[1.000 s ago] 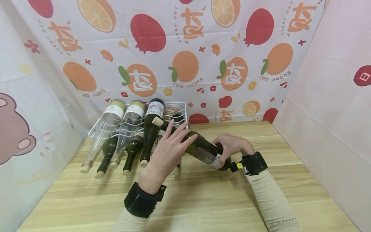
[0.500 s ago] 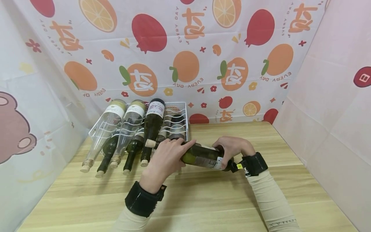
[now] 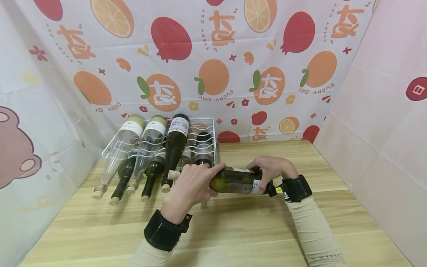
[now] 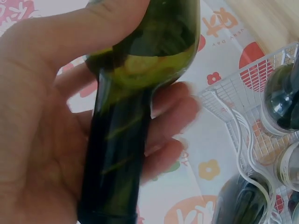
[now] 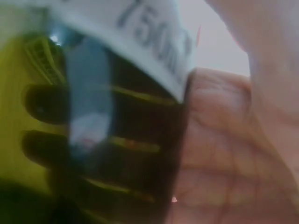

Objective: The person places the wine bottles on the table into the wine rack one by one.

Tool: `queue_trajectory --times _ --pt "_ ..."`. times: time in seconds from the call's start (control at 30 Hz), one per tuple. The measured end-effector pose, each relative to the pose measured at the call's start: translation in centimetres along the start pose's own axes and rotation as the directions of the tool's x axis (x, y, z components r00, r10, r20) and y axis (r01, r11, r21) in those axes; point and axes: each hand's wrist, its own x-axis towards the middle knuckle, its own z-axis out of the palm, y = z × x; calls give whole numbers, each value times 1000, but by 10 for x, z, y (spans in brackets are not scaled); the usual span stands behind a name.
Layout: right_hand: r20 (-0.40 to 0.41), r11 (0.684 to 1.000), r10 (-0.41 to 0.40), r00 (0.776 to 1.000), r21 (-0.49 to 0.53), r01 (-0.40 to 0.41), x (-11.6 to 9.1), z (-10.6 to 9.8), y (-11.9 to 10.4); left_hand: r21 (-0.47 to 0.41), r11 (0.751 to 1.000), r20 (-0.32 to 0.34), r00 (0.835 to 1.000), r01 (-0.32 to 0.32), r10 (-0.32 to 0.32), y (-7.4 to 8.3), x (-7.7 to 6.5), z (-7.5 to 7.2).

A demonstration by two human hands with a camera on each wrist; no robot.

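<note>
A dark green wine bottle (image 3: 235, 181) with a cork in its neck lies nearly level in the air, its cork end to the left. My left hand (image 3: 195, 183) grips it round the neck and shoulder; in the left wrist view the thumb lies over the shoulder and the fingers (image 4: 173, 116) wrap behind the neck (image 4: 117, 149). The base end is held by my right hand (image 3: 271, 170). Through the green glass (image 5: 93, 140) in the right wrist view, the fingers show behind the bottle, below a label (image 5: 149, 32) reading 750.
Left of the hands stands a white wire rack (image 3: 215, 148) holding several corked bottles, among them a clear bottle (image 3: 120, 148) and a dark labelled bottle (image 3: 175, 148). Their necks point toward the front of the wooden table (image 3: 240, 230). A printed cloth (image 3: 207, 44) hangs behind.
The bottle has swung from slanting, cork end up, to nearly level. My left hand has come down and closed round its neck; the right hand keeps hold of the base.
</note>
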Motion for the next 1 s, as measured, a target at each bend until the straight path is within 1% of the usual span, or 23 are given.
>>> queue_trajectory --times 0.13,0.23,0.33,0.43,0.53,0.63,0.7,0.77,0.8,0.9,1.0 --pt "0 1000 7 1000 -9 -7 -1 -1 0 -36 999 44 999 23 -21 0 -1 1" --pt "11 1000 12 1000 -15 -11 -1 -1 0 -46 999 72 997 16 -12 1 -1 1" --pt "5 999 20 1000 -32 -20 -3 -2 0 -42 999 86 996 -1 5 1 -2 1" --pt "-41 999 32 999 -42 -34 -8 -4 0 -34 999 84 996 -7 10 1 -2 0" --pt "-117 999 38 992 -9 -39 -14 -8 0 -28 1000 79 997 5 -3 1 -2 0" --pt "-209 999 49 977 16 -46 -20 -11 2 -24 999 58 998 22 -20 -1 -3 -1" --pt "-267 998 66 962 11 -65 -25 -13 4 -23 999 52 998 39 -38 -3 -3 -2" --pt "-318 995 95 943 1 -99 -29 -15 5 -26 998 57 996 64 -63 -4 -3 -4" --pt "-340 993 107 934 -3 -115 -31 -15 6 -23 996 71 994 81 -79 -5 -3 -5" --pt "-394 987 147 907 -3 -162 -34 -17 9 -25 992 96 988 123 -120 -7 -3 -9" --pt "-418 984 158 894 -4 -176 -34 -18 11 -2 990 86 986 142 -141 -8 -4 -10"
